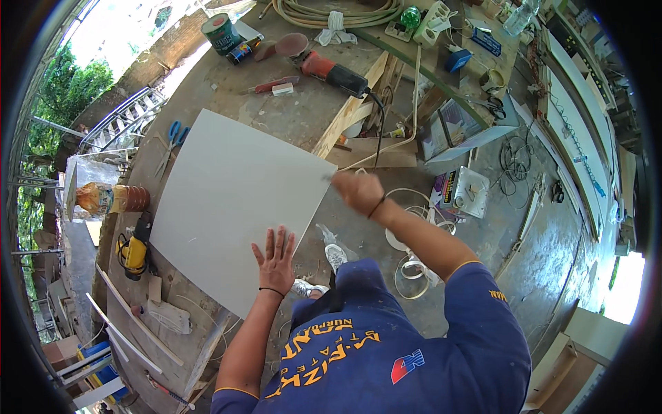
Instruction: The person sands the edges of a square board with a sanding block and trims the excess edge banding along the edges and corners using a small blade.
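Observation:
A large, smooth, pale grey-white panel (227,186) lies flat on the worn workbench (255,124), its near end reaching the bench edge by my body. Pressed flat near the panel's right-hand edge, my left hand (277,265) is open with its fingers spread. My right hand (358,192) is closed in a fist just off the panel's right corner. A small greyish tip seems to show at its front, but what it grips is too blurred and hidden to name. Blue-handled scissors (174,143) rest by the panel's far left corner.
Beyond the panel are a red-and-black power tool with a round disc (331,72), a red cutter (272,85) and a green can (221,33). A bottle of brown liquid (121,199) and a yellow-black tool (134,255) sit left. White edging coils (412,265) lie on the floor.

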`<state>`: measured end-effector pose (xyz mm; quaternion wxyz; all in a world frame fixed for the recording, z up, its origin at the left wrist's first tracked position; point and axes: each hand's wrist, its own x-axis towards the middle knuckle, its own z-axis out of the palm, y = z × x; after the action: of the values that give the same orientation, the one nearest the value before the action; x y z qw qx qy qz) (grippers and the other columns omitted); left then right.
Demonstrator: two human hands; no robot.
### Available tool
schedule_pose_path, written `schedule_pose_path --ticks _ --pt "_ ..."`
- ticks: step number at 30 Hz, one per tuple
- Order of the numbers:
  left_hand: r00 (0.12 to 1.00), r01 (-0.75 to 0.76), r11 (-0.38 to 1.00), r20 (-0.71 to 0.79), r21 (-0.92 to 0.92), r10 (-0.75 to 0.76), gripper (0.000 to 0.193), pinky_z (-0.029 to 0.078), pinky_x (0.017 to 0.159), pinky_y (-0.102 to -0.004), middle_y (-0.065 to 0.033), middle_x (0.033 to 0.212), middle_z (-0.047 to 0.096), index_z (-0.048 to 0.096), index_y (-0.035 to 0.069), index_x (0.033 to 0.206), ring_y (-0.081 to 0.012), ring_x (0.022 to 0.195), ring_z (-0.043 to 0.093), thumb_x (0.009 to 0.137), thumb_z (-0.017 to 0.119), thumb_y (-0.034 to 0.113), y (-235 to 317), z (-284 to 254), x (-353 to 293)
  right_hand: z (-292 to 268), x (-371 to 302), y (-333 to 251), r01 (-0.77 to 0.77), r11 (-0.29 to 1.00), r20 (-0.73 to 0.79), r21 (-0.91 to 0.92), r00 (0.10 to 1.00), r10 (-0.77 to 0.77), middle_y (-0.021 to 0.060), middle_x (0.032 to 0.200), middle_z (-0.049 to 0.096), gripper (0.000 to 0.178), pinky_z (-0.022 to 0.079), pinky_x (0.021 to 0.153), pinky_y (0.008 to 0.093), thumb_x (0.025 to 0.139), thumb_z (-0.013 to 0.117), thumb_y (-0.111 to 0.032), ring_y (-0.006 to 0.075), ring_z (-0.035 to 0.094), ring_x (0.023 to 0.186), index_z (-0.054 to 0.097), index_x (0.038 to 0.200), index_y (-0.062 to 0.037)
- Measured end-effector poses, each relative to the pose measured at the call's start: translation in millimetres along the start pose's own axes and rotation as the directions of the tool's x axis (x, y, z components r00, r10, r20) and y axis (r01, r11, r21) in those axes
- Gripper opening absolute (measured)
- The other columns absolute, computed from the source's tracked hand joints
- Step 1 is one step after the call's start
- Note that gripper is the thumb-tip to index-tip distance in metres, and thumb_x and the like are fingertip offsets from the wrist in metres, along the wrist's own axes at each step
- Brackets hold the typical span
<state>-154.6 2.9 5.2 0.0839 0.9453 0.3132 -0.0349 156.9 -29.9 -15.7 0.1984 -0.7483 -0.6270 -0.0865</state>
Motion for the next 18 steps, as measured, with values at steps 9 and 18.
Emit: schedule_pose_path --ticks 9,18 --pt "1.000 0.001 1.000 0.019 -0.008 -0.001 0.080 0.000 0.112 -0.0648 -0.0086 0.159 0.016 0.029 0.016 0.149 -0.0317 0.147 0.009 0.074 0.056 0.008 0.2 -1.3 0.6 -7.9 21.1 20.4 -0.077 0.997 0.140 -0.028 0.987 0.080 0.0056 0.068 0.064 0.014 0.049 0.045 0.0357 0.091 0.054 -0.026 0.0213 0.065 0.056 0.058 0.083 -0.0150" --pt "1.000 -0.005 1.000 0.003 0.014 0.005 0.080 0.001 0.111 -0.0660 -0.0090 0.159 0.016 0.028 0.015 0.149 -0.0316 0.147 0.009 0.075 0.056 0.009 4.2 -5.6 0.2 -10.2 34.3 52.6 -0.320 0.947 0.347 -0.037 0.884 0.312 0.0143 0.078 0.067 0.015 0.052 0.058 0.0426 0.091 0.048 -0.017 0.0301 0.068 0.072 0.058 0.096 -0.0072"
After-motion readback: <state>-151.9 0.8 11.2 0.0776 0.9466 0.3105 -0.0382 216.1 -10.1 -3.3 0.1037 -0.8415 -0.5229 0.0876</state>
